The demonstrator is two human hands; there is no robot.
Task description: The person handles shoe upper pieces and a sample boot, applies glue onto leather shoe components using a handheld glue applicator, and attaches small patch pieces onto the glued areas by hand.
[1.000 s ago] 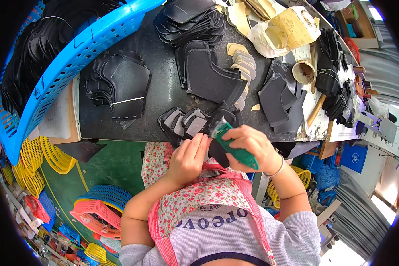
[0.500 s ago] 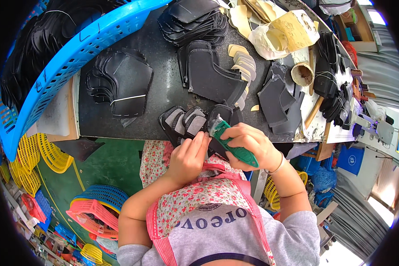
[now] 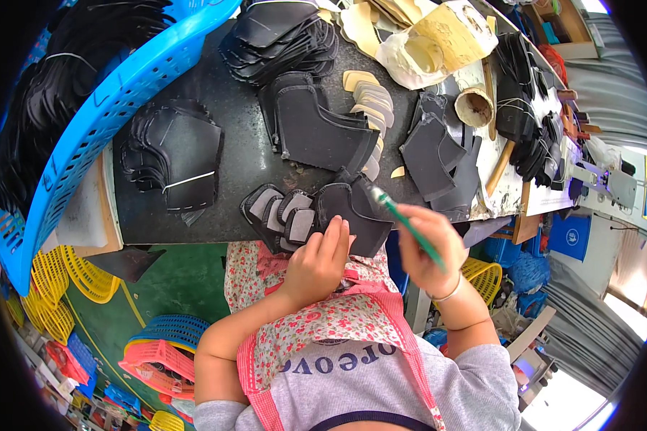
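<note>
Two hands work just below the centre of the head view, on either side of a black curved panel (image 3: 364,228) at the near edge of the dark table (image 3: 241,136). Its long axis seems to slant from upper left to lower right. The left hand (image 3: 318,262) is nearer: straight fingers rest on the panel's lower left part, the thumb's hold hidden. The right hand (image 3: 433,248) grips a green-handled brush (image 3: 418,233), its tip pointing up-left, near the panel's upper right edge; contact cannot be told. Grey-patched pieces (image 3: 299,225) lie just left of the panel.
</note>
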